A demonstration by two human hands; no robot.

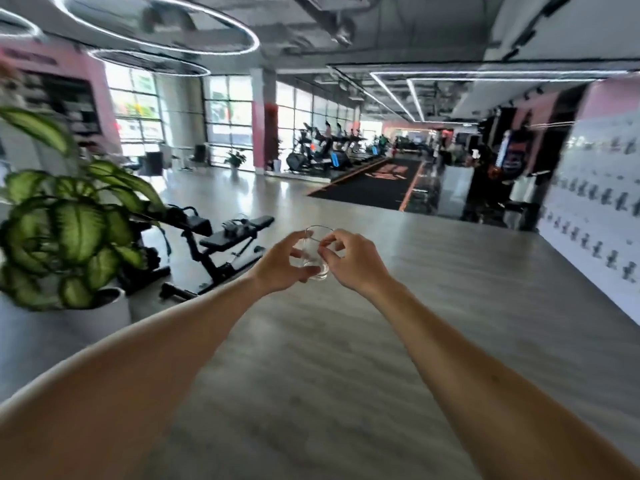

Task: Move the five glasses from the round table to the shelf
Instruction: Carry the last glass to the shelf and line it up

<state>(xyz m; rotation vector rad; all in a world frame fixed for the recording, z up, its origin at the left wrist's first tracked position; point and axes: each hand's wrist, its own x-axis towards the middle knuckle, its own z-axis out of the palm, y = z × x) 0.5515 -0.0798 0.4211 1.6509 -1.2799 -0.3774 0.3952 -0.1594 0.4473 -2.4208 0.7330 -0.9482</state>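
A clear drinking glass (pixel 313 252) is held out in front of me in mid-air, above the grey wood floor. My left hand (pixel 284 263) grips it from the left, thumb and fingers around its side. My right hand (pixel 349 259) pinches it from the right near the rim. Both arms are stretched forward. Neither the round table nor the other glasses are in view. A dark shelving unit (pixel 62 105) stands at the far left against a pink wall, blurred.
A large potted plant (pixel 69 230) in a white pot stands close on my left. Behind it sits a black weight bench (pixel 221 244). A white patterned wall (pixel 595 220) runs along the right. Treadmills (pixel 332 150) and a black mat (pixel 374 181) lie far ahead.
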